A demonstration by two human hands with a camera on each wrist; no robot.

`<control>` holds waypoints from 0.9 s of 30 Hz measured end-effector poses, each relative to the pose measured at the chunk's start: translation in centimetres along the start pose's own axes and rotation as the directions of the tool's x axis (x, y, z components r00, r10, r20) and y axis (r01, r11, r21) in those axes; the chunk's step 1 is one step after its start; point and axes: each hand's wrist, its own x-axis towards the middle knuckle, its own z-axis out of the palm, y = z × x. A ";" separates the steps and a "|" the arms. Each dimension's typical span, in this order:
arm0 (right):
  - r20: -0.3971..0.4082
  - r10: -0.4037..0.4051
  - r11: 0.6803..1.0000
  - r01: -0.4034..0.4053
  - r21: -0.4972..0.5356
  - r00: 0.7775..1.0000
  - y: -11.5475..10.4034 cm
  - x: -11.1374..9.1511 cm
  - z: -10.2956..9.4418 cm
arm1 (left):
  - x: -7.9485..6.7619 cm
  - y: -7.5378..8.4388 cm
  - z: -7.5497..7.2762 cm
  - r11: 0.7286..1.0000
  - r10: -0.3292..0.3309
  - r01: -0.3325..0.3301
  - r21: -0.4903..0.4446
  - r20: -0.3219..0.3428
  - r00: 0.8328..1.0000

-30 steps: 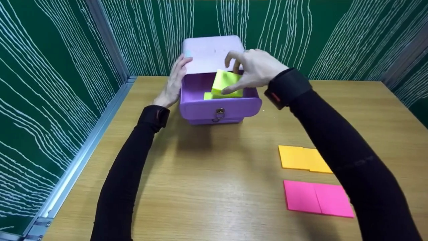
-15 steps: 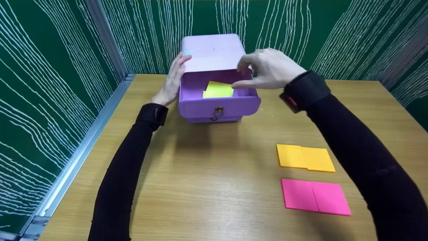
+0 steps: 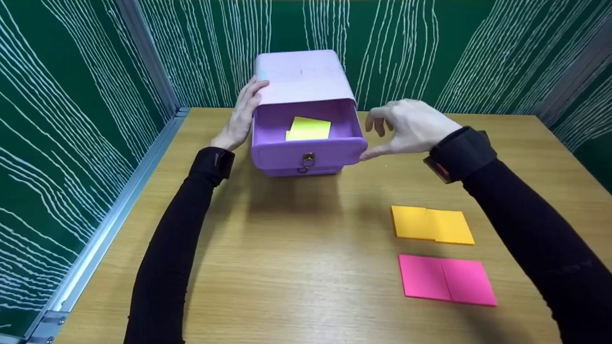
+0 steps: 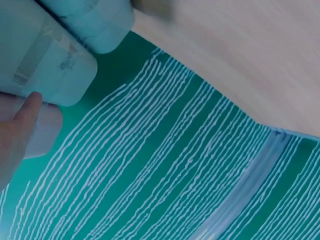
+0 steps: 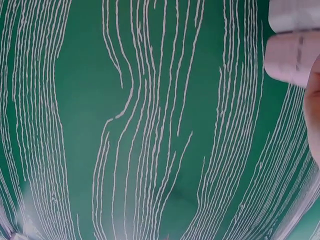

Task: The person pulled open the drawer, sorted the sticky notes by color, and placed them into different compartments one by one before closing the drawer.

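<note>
Head view: yellow notes [image 3: 309,129] are contained in the purple drawer [image 3: 282,155]; behind it, the lilac cabinet [image 3: 303,80] is touched by the left hand [image 3: 242,116], grip spread; beside the drawer's right corner, the right hand's [image 3: 412,126] grip is parted wide.

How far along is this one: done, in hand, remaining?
Seemingly done: yellow notes lie in the open drawer. In hand: the left hand rests against the box; the empty right hand is beside the drawer. Probably remaining: orange notes and pink notes on the table, and closing the drawer.
</note>
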 end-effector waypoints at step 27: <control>-0.136 0.280 0.955 -0.261 0.143 0.950 4.0 5.4 2.9 | 0.1 0.3 -0.6 0.992 -0.067 0.071 -0.103 0.043 0.997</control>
